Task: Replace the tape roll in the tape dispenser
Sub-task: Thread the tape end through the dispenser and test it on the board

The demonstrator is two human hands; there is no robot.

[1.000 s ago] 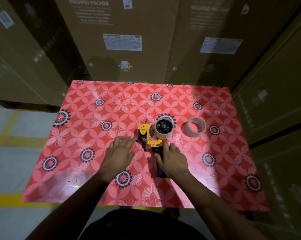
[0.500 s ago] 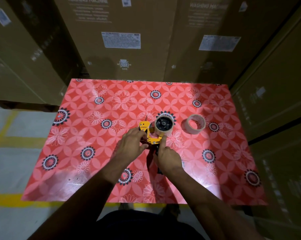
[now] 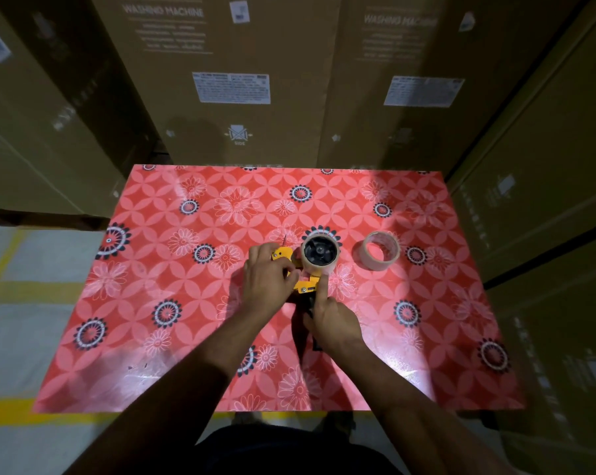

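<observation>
Head view: a table [image 3: 173, 337] with a red flowered cover stands among tall cardboard boxes [image 3: 241, 80]. Near its middle lies a yellow tape dispenser [image 3: 305, 285] on its side, a nearly used-up roll [image 3: 320, 253] on its black hub. The left hand [image 3: 267, 281] lies over the dispenser's yellow front end, fingers curled round the frame and thumb pressed against it close to the roll. The right hand [image 3: 334, 320] covers the black handle, fingers folded round it, with the index finger stretched forward so that its tip touches the yellow frame just beneath the roll. A spare roll [image 3: 381, 250] lies flat on the table to the right of the dispenser, near it but apart, untouched by either hand.
</observation>
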